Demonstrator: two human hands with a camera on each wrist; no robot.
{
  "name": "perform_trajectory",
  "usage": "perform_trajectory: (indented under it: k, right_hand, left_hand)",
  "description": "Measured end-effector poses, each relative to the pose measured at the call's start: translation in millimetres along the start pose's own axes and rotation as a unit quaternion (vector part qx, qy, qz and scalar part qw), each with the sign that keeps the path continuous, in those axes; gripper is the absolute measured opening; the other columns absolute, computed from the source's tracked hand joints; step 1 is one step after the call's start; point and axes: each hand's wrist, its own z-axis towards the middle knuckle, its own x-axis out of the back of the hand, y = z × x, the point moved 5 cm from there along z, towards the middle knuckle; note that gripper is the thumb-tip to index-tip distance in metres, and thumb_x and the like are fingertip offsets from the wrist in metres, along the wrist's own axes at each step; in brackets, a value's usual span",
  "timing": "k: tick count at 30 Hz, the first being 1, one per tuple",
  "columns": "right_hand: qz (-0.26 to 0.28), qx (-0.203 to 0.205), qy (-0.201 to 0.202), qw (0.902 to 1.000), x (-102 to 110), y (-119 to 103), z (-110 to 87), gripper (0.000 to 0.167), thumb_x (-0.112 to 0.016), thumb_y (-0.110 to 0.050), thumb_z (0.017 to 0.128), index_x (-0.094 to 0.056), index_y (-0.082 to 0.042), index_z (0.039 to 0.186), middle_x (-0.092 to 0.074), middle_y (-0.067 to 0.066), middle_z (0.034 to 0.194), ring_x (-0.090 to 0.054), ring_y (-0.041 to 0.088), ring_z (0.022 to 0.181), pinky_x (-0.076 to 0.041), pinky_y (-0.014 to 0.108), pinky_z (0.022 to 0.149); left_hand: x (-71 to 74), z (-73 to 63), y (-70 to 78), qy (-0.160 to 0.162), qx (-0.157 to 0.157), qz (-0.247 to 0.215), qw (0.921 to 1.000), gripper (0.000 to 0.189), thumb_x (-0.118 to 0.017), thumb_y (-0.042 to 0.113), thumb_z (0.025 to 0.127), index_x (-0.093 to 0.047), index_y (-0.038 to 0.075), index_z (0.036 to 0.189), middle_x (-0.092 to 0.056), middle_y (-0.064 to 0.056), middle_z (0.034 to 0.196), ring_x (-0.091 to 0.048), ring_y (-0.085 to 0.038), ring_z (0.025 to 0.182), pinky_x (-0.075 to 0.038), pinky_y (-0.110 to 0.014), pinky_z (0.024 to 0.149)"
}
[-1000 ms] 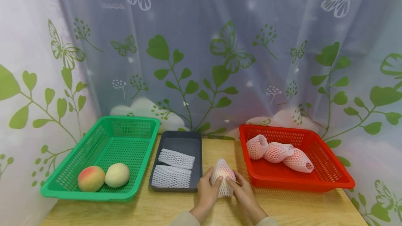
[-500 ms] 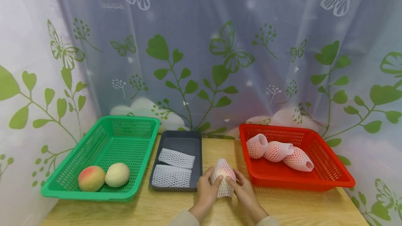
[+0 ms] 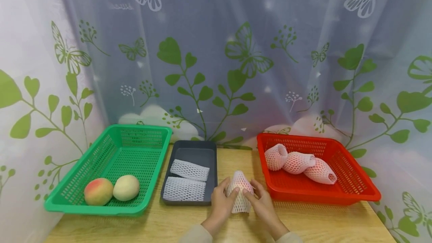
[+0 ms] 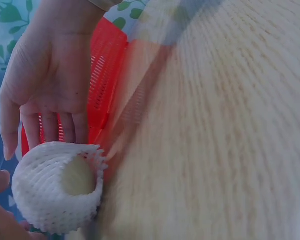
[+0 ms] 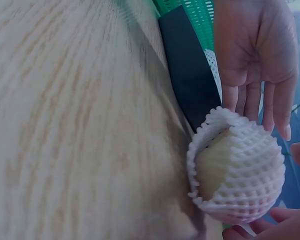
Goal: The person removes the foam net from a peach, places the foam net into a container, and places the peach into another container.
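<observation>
The pale peach (image 5: 212, 167) blushes pink through white netting (image 5: 255, 167) (one end gaping).

- We wear long sleeves in pale beige, alike on both arms and plain where the cloth shows.
- Our left sleeve (image 3: 195, 234) ends near the wrist and sits loosely around it.
- Our right sleeve (image 3: 289, 237) ends in the same way; the left wrist view catches only a sliver of its cuff.
- Our left grip (image 3: 221, 202) is a bare hand with slim fingers, a nail showing in the right wrist view.
- Our right grip (image 3: 264, 207) is also bare and slim-fingered.
</observation>
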Motion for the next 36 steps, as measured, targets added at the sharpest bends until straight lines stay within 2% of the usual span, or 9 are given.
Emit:
perform_trajectory:
  k: [2,5,9,11,12,15,17,19,36]
  right_hand:
    - [-0.013,0.014,0.002,0.9998,0.1,-4.3,0.3,0.063,-0.062,-0.013,0.093,-0.032,0.013,0.141,-0.036,0.033,0.144,-0.035,0.047,0.133,-0.035,0.056,0.106]
    - [-0.045,0.036,0.008,0.9983,0.5,-12.7,0.9,0.062,-0.064,-0.014,0.092,-0.035,0.012,0.14,-0.038,0.031,0.143,-0.033,0.047,0.134,-0.031,0.059,0.108]
    - [-0.085,0.057,0.002,0.9948,1.1,-25.9,1.1,0.062,-0.065,-0.016,0.092,-0.037,0.009,0.141,-0.04,0.03,0.143,-0.033,0.046,0.134,-0.029,0.059,0.108]
    - [-0.093,0.064,-0.008,0.9935,2.0,-32.8,0.7,0.062,-0.064,-0.017,0.092,-0.037,0.008,0.142,-0.038,0.029,0.144,-0.032,0.046,0.135,-0.029,0.06,0.108]
    - [-0.095,0.065,-0.012,0.9933,3.0,-36.1,0.7,0.063,-0.064,-0.019,0.092,-0.036,0.007,0.142,-0.037,0.029,0.145,-0.031,0.046,0.136,-0.029,0.059,0.108]
    - [-0.093,0.075,-0.023,0.9926,6.7,-46.5,0.9,0.063,-0.064,-0.02,0.093,-0.036,0.005,0.143,-0.036,0.027,0.147,-0.031,0.046,0.135,-0.029,0.059,0.108]
    - [-0.088,0.079,-0.027,0.9926,10.2,-52.5,2.0,0.062,-0.064,-0.019,0.093,-0.036,0.003,0.144,-0.036,0.026,0.148,-0.033,0.046,0.135,-0.03,0.058,0.108]
    - [-0.083,0.085,-0.027,0.9926,14.6,-58.7,3.3,0.061,-0.065,-0.016,0.092,-0.037,0.001,0.144,-0.037,0.025,0.147,-0.036,0.045,0.133,-0.032,0.057,0.107]
    - [-0.092,0.109,-0.014,0.9897,75.6,-86.3,0.8,0.065,-0.064,-0.021,0.094,-0.032,-0.003,0.148,-0.029,0.019,0.153,-0.025,0.04,0.141,-0.025,0.053,0.111]
  left_hand:
    - [1.8,3.0,0.4,-0.013,0.011,0.004,0.9998,0.049,-0.072,0.012,0.085,-0.057,-0.005,0.128,-0.063,-0.018,0.085,-0.055,-0.013,0.065,-0.051,-0.027,0.059]
    - [6.0,8.0,4.3,-0.032,0.005,0.009,0.9994,0.05,-0.071,0.013,0.086,-0.055,-0.004,0.131,-0.056,-0.015,0.076,-0.047,-0.013,0.058,-0.049,-0.027,0.054]
    - [13.9,14.8,11.9,-0.046,-0.032,0.02,0.9982,0.049,-0.069,0.013,0.088,-0.054,-0.004,0.132,-0.063,-0.022,0.119,-0.064,-0.031,0.091,-0.053,-0.045,0.089]
    - [18.3,18.6,14.4,-0.059,-0.04,0.022,0.9972,0.05,-0.069,0.015,0.089,-0.053,-0.004,0.133,-0.055,-0.024,0.131,-0.063,-0.035,0.1,-0.051,-0.048,0.091]
    - [20.9,20.9,15.4,-0.066,-0.041,0.024,0.9967,0.051,-0.069,0.016,0.089,-0.052,-0.003,0.133,-0.058,-0.025,0.126,-0.064,-0.031,0.084,-0.055,-0.045,0.083]
    - [29.9,26.4,19.5,-0.084,-0.052,0.026,0.9947,0.053,-0.069,0.02,0.089,-0.051,-0.002,0.134,-0.057,-0.025,0.127,-0.064,-0.03,0.086,-0.054,-0.046,0.083]
    - [37.1,29.5,22.0,-0.094,-0.052,0.019,0.994,0.055,-0.069,0.023,0.089,-0.051,-0.001,0.135,-0.055,-0.025,0.129,-0.062,-0.034,0.104,-0.053,-0.048,0.086]
    - [44.5,32.1,24.2,-0.104,-0.058,0.013,0.9928,0.058,-0.07,0.026,0.089,-0.05,0.0,0.137,-0.048,-0.023,0.14,-0.043,-0.04,0.13,-0.042,-0.053,0.101]
    - [100.8,51.5,30.6,-0.121,-0.036,-0.009,0.992,0.062,-0.074,0.031,0.085,-0.05,0.018,0.14,-0.042,-0.01,0.148,-0.033,-0.03,0.139,-0.033,-0.05,0.11]
